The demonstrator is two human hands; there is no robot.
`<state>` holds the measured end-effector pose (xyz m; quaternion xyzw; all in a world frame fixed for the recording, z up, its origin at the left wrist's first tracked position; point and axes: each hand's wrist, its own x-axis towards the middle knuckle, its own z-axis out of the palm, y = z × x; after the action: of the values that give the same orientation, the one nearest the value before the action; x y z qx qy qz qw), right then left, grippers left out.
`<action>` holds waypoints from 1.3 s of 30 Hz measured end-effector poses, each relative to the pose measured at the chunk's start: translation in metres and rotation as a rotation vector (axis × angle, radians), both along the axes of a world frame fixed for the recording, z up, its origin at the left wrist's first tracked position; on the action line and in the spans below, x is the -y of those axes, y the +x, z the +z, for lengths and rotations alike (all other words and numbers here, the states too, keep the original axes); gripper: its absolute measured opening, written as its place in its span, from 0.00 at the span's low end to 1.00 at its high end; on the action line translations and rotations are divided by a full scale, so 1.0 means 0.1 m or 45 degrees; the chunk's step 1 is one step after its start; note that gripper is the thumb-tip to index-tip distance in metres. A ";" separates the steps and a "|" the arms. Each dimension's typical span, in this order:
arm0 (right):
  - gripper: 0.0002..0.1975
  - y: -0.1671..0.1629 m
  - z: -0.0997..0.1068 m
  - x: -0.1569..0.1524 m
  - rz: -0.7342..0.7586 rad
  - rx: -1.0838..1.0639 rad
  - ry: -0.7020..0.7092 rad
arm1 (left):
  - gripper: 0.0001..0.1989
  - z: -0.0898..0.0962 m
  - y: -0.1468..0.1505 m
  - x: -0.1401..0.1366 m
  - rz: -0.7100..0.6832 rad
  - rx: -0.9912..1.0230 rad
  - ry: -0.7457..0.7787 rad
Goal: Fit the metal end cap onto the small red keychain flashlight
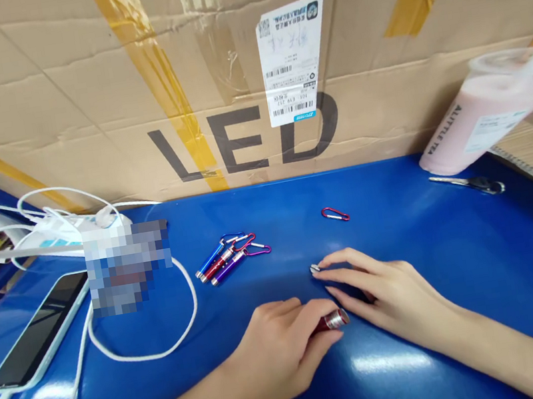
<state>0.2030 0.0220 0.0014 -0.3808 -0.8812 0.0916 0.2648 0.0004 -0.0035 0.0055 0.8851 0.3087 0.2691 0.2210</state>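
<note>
My left hand (282,345) is closed around a small red flashlight (332,320) whose silver head sticks out to the right. My right hand (382,292) lies flat on the blue table (403,232), fingers spread, with its fingertips touching a tiny silver part (314,268). Farther back lie three small keychain flashlights (225,260), blue, red and purple, each with a carabiner. A loose red carabiner (335,214) rests alone behind my right hand.
A large cardboard box marked LED (235,63) walls off the back. A phone (39,333) with a white cable (168,343) and a power strip (59,232) are at the left. A pink drink cup (480,115) and scissors (469,182) lie at the right.
</note>
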 end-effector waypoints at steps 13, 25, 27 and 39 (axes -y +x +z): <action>0.16 0.05 -0.01 0.02 0.126 0.076 0.096 | 0.06 0.01 0.01 -0.02 -0.009 0.036 -0.034; 0.08 0.03 -0.02 0.02 0.054 -0.150 0.039 | 0.06 0.02 0.01 -0.02 -0.002 0.036 0.000; 0.08 0.03 -0.02 0.02 0.021 -0.125 0.013 | 0.06 0.02 0.01 -0.02 -0.008 0.035 -0.012; 0.03 0.10 -0.04 0.03 0.065 -0.234 -0.194 | 0.06 0.03 0.02 -0.04 -0.010 0.039 0.000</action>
<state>0.2134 0.0187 -0.0023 -0.3673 -0.8530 0.1996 0.3124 0.0026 0.0007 0.0083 0.8821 0.3020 0.2817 0.2266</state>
